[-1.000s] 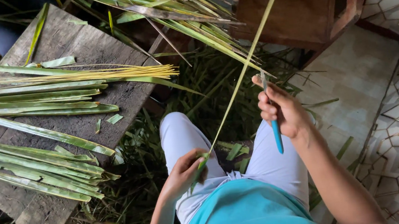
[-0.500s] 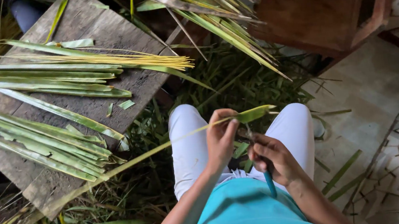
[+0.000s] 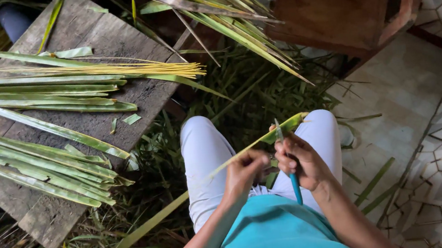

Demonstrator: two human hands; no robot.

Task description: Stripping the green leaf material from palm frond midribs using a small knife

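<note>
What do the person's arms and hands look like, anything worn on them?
Both forearms are bare down to the wrists: no sleeves, gloves, watch or bands show. The left hand and right hand show no rings that I can make out. A teal top and white trousers are worn.

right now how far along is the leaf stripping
Done: yellow ribs and green strips lie sorted on the board. In hand: the left hand holds one leaf while the right hand sets a blue-handled knife to it. Left: a bundle of whole leaves beyond the knees.
</note>
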